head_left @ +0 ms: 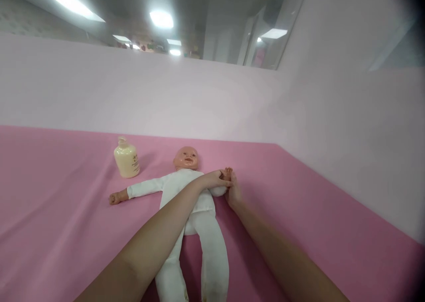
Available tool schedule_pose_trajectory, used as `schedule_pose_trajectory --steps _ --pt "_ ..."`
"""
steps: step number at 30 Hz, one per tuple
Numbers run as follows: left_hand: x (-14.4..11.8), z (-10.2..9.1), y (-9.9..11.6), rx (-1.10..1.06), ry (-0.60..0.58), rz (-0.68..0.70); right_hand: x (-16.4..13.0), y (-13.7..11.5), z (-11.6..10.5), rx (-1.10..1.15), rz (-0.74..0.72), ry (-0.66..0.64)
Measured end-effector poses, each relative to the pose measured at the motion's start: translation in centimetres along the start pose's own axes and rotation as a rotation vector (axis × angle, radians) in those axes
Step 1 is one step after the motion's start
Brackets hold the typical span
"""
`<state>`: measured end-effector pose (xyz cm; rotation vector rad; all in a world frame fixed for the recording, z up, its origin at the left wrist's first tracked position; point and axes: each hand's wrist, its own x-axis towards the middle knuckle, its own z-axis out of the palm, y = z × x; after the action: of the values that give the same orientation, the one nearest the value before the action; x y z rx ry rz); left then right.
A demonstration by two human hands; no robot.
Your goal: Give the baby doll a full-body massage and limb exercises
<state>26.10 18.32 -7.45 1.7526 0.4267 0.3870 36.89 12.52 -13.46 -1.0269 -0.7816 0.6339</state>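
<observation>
cream bottle (126,161) beside doll (191,204)

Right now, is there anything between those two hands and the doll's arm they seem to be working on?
Nothing visible. Both hands are already on it: the left hand reaches across the doll and closes on its sleeved arm, while the right hand holds the tiny hand end. The cream bottle stands apart, beyond the doll's other arm.

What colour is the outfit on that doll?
White. The doll's suit covers its arms, body and legs, seen clearly in the head view against the pink cloth.
</observation>
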Motion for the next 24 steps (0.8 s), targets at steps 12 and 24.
schedule_pose_trajectory --steps 12,24 --pt "0.2 -0.8 0.0 -0.080 -0.272 0.207 -0.8 -1.6 -0.3 0.037 0.235 -0.180" --pt "-1.5 -0.3 2.1 -0.071 -0.119 -0.017 -1.4 -2.4 0.9 0.301 0.249 -0.047"
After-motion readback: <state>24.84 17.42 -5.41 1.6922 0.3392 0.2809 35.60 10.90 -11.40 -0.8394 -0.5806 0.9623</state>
